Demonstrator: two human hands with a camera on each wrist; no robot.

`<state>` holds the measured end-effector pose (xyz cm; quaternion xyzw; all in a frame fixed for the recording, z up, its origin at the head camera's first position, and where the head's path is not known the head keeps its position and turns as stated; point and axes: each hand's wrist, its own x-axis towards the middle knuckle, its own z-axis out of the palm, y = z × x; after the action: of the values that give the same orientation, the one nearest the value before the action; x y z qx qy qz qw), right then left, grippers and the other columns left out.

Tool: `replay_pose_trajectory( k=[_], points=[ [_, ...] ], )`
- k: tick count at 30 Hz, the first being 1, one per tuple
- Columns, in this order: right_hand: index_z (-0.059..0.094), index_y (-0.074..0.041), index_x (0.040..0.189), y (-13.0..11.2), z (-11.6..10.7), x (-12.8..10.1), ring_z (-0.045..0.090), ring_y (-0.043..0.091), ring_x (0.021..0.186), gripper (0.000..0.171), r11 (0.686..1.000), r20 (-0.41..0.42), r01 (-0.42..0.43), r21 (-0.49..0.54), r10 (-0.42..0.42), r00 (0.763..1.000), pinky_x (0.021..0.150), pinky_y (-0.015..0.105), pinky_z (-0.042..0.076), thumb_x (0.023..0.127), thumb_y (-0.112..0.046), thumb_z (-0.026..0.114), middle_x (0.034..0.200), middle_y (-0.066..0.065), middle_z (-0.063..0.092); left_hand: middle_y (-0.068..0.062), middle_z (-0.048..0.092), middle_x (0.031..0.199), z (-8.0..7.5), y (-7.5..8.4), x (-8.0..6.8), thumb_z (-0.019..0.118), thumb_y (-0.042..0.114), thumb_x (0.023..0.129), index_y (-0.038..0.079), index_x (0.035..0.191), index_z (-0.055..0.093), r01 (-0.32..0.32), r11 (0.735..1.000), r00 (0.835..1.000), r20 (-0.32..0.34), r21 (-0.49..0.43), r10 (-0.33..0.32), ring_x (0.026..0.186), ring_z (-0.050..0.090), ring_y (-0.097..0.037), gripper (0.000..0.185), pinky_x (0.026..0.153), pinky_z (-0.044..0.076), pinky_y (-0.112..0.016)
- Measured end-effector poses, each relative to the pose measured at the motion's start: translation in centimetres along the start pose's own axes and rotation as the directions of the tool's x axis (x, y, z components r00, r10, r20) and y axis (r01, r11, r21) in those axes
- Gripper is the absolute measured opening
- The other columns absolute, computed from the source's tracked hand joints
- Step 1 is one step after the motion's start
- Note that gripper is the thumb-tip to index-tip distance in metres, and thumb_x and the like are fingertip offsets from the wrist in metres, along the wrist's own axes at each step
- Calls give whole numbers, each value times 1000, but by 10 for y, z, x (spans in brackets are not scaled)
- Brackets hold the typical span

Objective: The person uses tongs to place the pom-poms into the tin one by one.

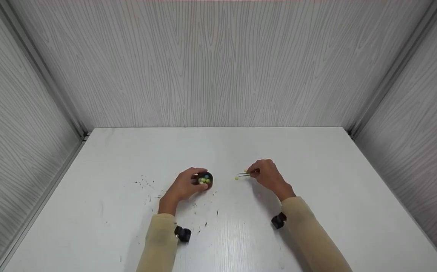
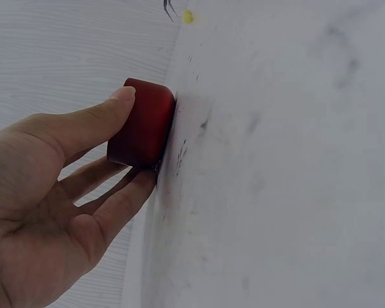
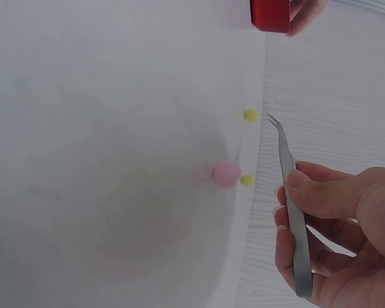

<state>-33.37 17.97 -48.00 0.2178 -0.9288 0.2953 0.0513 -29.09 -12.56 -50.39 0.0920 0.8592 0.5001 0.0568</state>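
My left hand [image 1: 183,186] holds a small red round cup [image 2: 144,122] between thumb and fingers, its base against the white table. Several yellow-green and pale balls [image 1: 205,181] and a bluish one lie inside the cup. To the right, my right hand [image 1: 269,175] pinches metal tweezers [image 3: 294,212] with thin bent tips. Just beyond the tips is a yellow ball [image 3: 251,115], which looks apart from them in the right wrist view. A second yellow ball [image 3: 247,180] and a larger pink ball [image 3: 226,174] lie near the hand; the pink one is not visible in the head view.
The white table [image 1: 128,151] carries dark specks and scuffs [image 1: 145,183] around the left hand. Grey wood-grain panels [image 1: 218,64] stand at the back and both sides. A small black device [image 1: 183,234] sits at each wrist.
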Motion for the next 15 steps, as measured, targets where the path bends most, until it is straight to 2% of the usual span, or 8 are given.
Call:
replay_pose_trajectory(
  k=[15],
  points=[
    [83, -3, 95, 5, 2, 0, 72, 30, 91, 17, 999, 1, 35, -35, -35, 999, 80, 44, 61, 89, 9, 72, 96, 15, 78, -17, 60, 140, -2, -3, 1, 76, 11, 93, 11, 143, 59, -20, 1000, 1000, 18, -4, 20, 136, 56, -43, 53, 114, 48, -54]
  ],
)
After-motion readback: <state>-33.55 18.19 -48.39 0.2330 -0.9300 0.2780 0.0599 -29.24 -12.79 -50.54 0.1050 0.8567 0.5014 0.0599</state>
